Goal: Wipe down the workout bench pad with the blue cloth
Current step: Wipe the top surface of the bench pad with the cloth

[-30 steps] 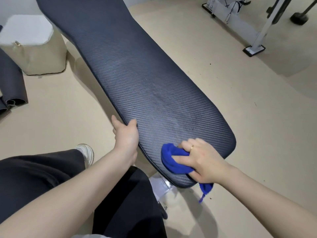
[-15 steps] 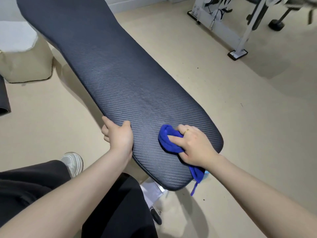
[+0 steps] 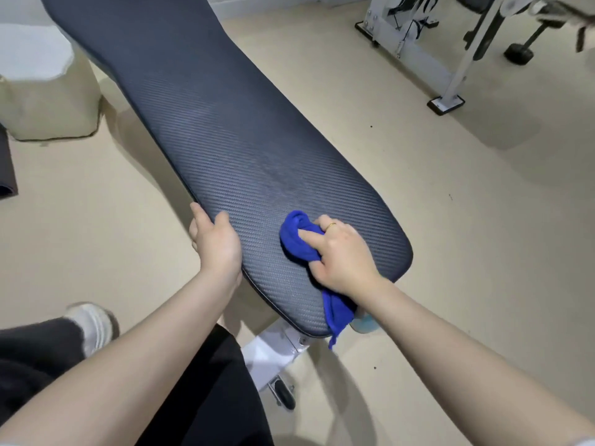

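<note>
We look down on the long, dark, weave-textured bench pad (image 3: 206,130), the surface to be wiped, which runs from the upper left toward its rounded near end at lower right. Below that near end we see a white frame (image 3: 273,352) with a small wheel, standing on the beige floor (image 3: 450,252). The left hand (image 3: 217,244) grips the pad's left edge, thumb lying on top and fingers curled around the side, which we read as steadying the bench. The right hand (image 3: 344,255) is closed around the bunched blue cloth (image 3: 297,241) and presses it flat against the pad near the near end; a tail of the cloth hangs past the pad's edge below the wrist. A ring shows on one finger of this hand.

We judge the step in hand to be the wiping stroke itself, confined so far to the near end, so the task appears early, with most of the pad's length ahead. The next move calls for keeping downward pressure while carrying the cloth up the pad in overlapping passes, edge to edge, with the left hand bracing. The far portion will likely require a lean or a step forward.
</note>
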{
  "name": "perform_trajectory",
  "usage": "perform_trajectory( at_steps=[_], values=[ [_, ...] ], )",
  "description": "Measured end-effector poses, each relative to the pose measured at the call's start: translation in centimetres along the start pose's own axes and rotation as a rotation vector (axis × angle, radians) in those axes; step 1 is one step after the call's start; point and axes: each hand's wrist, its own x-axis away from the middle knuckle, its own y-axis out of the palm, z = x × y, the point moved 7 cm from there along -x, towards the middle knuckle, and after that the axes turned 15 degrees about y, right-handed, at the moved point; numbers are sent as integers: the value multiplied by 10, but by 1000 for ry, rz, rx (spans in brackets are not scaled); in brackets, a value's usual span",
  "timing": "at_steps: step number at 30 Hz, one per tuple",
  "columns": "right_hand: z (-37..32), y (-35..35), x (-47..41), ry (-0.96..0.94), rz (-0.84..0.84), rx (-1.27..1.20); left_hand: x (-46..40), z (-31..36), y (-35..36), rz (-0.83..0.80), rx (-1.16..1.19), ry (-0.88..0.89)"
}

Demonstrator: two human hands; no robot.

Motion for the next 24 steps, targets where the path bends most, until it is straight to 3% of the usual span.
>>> perform_trajectory(
  at_steps=[2, 5, 7, 11, 13, 15, 19, 21, 24],
  values=[
    [36, -9, -11, 193, 56, 48, -4, -5, -8, -39, 63, -4],
    [87, -21, -6, 674, 115, 54, 7, -1, -13, -161, 122, -15],
    [65, -16, 4, 647, 81, 27, 15, -4, -12, -231, 117, -42],
    [-29, 5, 38, 191, 29, 32, 9, -14, -13, -194, 129, -99],
    [-38, 6, 41, 83, -3, 17, 8, -15, -10, -182, 128, -98],
    [-16, 2, 37, 156, -13, 54, 10, -13, -10, -162, 143, -86],
    [51, -20, 66, 809, 193, 102, 10, -11, -10, -152, 178, -104],
    [26, -11, 77, 834, 153, 108, 12, -11, -15, -159, 161, -107],
    [-47, 8, 83, 548, 124, 82, 18, -4, -19, -178, 173, -119]
  ],
)
